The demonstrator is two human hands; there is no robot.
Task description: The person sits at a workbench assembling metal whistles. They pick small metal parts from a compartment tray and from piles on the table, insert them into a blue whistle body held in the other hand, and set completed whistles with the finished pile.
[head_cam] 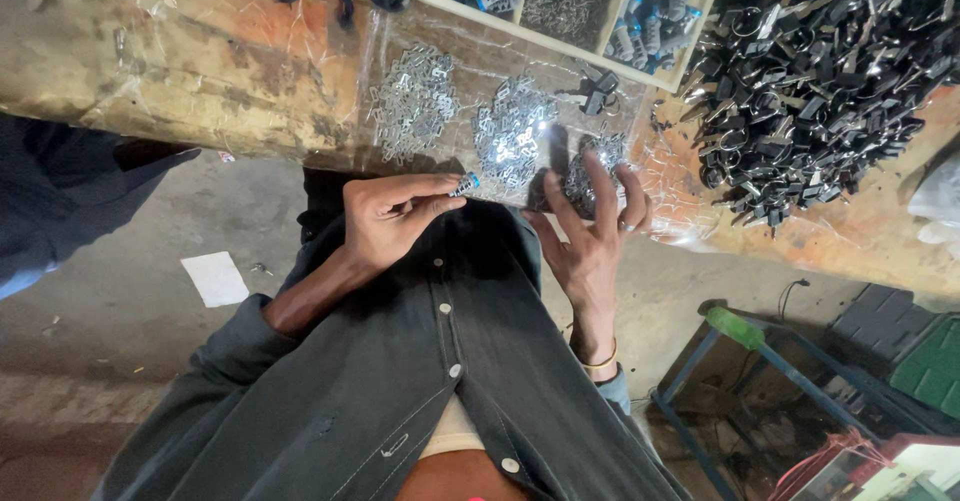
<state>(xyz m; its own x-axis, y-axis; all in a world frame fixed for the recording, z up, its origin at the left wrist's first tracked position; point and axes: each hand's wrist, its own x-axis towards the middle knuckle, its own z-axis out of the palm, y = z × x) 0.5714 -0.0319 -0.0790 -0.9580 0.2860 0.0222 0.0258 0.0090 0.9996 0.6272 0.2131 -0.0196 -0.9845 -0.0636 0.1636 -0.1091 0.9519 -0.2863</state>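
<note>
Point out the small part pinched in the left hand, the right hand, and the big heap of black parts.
small metal part (464, 183), head view, its blue-tipped end.
right hand (590, 226), head view, palm.
heap of black parts (810, 71), head view, middle.

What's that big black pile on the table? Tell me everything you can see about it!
The black pile is a heap of many small dark pieces tangled together, with shiny silver rings and strips poking out among them. They look like plastic and metal. It lies on the worn wooden table, at its far right, beside a wooden tray of blue and grey parts. A few stray pieces have spilled off its near edge. Neither hand touches it; the right hand is nearest.
</note>
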